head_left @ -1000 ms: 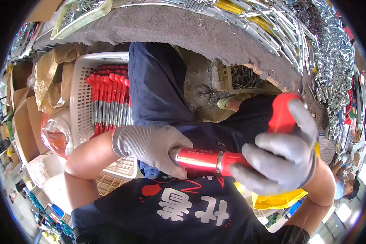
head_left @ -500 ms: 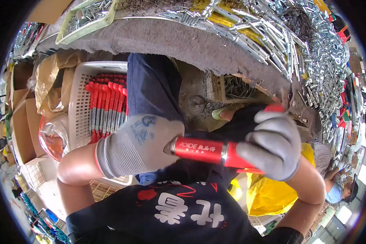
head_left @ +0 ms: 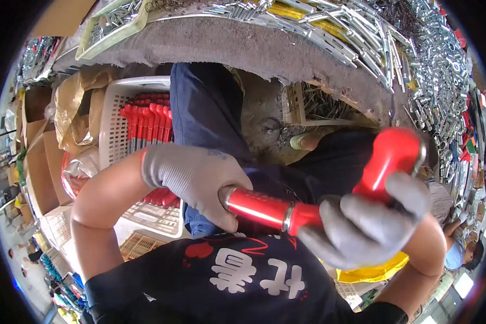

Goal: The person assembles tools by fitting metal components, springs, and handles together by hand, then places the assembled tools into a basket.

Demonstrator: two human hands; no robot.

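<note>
A red L-shaped wrench [head_left: 259,208] with metal bands lies across the front of my body, its bent head to the right. My left hand [head_left: 202,181], in a grey-white glove, is closed around its left end, where a metal rim shows. My right hand [head_left: 364,224], gloved too, wraps around the handle just below the bent head, which looks blurred. The printing on the red sleeve is smeared. Left of my leg, a white plastic basket [head_left: 109,127] holds several similar red tools [head_left: 151,121] with silver shafts.
A cloth-covered bench [head_left: 210,46] runs along the top, piled with metal rods [head_left: 356,38] and small metal parts [head_left: 443,102]. A pale tray [head_left: 137,24] sits on it. Beneath is a crate of rods [head_left: 294,108]. Cardboard boxes [head_left: 46,173] stand left. Another person [head_left: 461,245] is at far right.
The wrench has turned in my hands, so its bent head now shows upward and the printing has rolled out of clear sight. My left hand has rotated with its back turned away.
</note>
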